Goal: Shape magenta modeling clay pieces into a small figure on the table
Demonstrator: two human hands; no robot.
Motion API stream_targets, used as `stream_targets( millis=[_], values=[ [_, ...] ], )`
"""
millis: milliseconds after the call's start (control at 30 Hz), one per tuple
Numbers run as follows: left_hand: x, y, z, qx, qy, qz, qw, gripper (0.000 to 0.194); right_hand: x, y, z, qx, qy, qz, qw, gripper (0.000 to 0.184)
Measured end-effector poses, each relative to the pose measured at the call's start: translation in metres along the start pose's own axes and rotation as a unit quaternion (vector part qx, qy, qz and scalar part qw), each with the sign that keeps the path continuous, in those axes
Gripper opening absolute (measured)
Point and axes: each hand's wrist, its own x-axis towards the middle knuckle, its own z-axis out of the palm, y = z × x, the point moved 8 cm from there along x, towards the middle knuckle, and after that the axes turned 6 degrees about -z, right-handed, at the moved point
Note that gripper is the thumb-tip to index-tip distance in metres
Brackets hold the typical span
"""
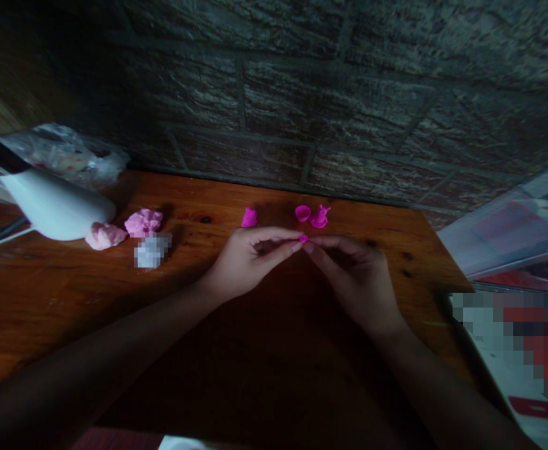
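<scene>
A small bit of bright pink modelling clay (304,239) is pinched between both hands above the wooden table. My left hand (248,259) grips it from the left with thumb and forefinger. From the right, the thumb and forefinger of my right hand (360,275) close on the same piece. Behind the hands lie a round, dish-like pink clay piece (302,214) and a pink clay figure (320,216) with small points on top. Another pink clay piece (249,217) stands just behind my left hand, its lower part partly hidden.
Lumps of pale pink clay (105,235) and pink clay (144,222) sit on the left of the wooden table (184,337), beside a blurred whitish lump (152,251). A white bottle-shaped object (60,203) and clear plastic bags (74,156) are farther left. A brick-patterned wall (274,94) rises behind.
</scene>
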Motion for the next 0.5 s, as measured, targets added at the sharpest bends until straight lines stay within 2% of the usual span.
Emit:
stream_targets(
  millis=[233, 500],
  values=[
    [0.001, -0.001, -0.002, -0.022, 0.010, -0.015, 1.000, 0.013, -0.002, -0.023, 0.004, -0.138, -0.018, -0.112, 0.984, 0.018],
    [0.001, -0.003, -0.004, -0.021, 0.032, -0.023, 0.999, 0.020, -0.004, -0.026, 0.005, -0.140, -0.021, -0.116, 0.983, 0.024]
  ],
)
